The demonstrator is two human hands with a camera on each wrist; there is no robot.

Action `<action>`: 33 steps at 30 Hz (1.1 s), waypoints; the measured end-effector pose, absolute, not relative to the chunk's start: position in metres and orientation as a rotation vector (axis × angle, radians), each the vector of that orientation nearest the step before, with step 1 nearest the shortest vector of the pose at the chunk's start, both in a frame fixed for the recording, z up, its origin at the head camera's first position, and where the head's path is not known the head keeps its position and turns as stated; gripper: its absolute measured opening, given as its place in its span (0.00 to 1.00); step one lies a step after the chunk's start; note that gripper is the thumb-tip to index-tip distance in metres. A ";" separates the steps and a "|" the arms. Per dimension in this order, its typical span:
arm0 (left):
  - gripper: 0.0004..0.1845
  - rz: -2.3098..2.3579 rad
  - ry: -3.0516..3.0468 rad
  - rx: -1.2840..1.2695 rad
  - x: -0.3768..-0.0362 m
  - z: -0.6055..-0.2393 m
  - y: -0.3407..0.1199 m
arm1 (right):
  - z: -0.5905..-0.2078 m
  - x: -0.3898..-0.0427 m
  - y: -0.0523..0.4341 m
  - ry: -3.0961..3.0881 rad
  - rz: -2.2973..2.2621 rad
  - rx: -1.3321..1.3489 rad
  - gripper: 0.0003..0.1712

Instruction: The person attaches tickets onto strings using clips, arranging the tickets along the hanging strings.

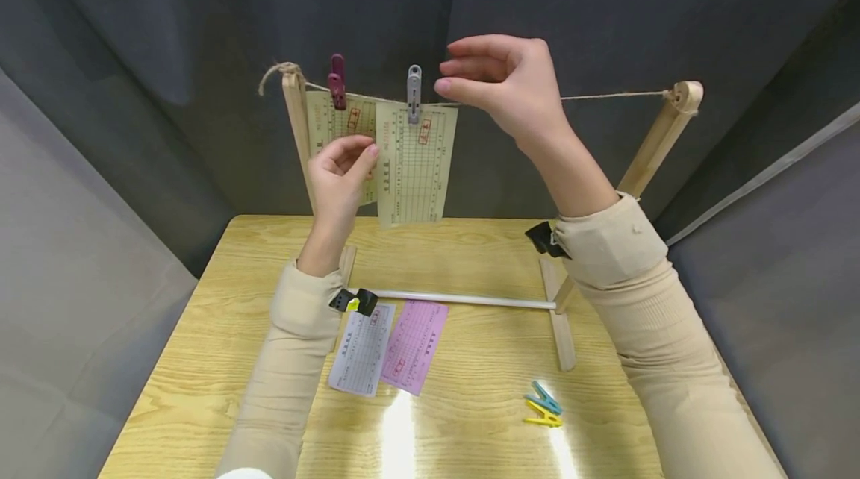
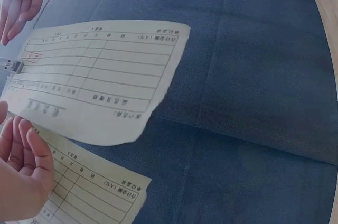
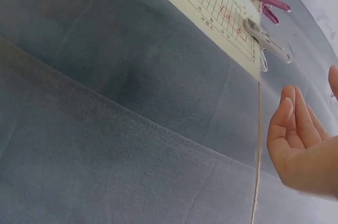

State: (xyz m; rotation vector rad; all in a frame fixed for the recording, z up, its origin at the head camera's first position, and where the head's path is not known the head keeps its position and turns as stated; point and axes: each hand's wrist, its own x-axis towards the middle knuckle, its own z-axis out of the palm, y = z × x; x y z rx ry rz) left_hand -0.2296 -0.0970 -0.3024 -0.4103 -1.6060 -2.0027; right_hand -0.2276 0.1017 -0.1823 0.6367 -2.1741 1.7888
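Note:
A twine line runs between the two posts of a wooden rack. Two pale yellow printed slips hang on it. A maroon clip pins the left slip, and a grey clip pins the right slip. My left hand hovers at the right slip's left edge with relaxed fingers and grips nothing; the left wrist view shows the hand in front of the slips. My right hand is open and empty by the line, just right of the grey clip.
On the wooden table lie a white slip and a pink slip, side by side near my left forearm. A teal and a yellow clothespin rest at the front right. The rack's white rod crosses the table. Dark cloth hangs behind.

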 end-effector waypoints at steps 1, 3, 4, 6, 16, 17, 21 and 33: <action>0.03 -1.997 -1.605 -0.400 -0.228 -0.303 -0.098 | -0.183 -0.226 0.103 -2.167 1.798 0.647 0.22; 0.03 -1.991 -1.596 -0.389 -0.225 -0.304 -0.099 | -0.184 -0.223 0.105 -2.157 1.812 0.664 0.21; 0.03 -1.992 -1.587 -0.389 -0.224 -0.304 -0.100 | -0.185 -0.221 0.106 -2.153 1.821 0.670 0.20; 0.03 -1.998 -1.566 -0.397 -0.222 -0.305 -0.101 | -0.186 -0.218 0.108 -2.148 1.829 0.682 0.20; 0.04 -2.010 -1.547 -0.424 -0.205 -0.308 -0.110 | -0.199 -0.206 0.121 -2.157 1.813 0.734 0.19; 0.04 -2.007 -1.550 -0.427 -0.204 -0.309 -0.111 | -0.200 -0.204 0.123 -2.163 1.810 0.730 0.19; 0.04 -2.007 -1.540 -0.458 -0.198 -0.310 -0.114 | -0.206 -0.200 0.130 -2.192 1.774 0.722 0.19; 0.05 -2.034 -1.591 -0.529 -0.182 -0.321 -0.124 | -0.231 -0.186 0.148 -2.271 1.733 0.730 0.19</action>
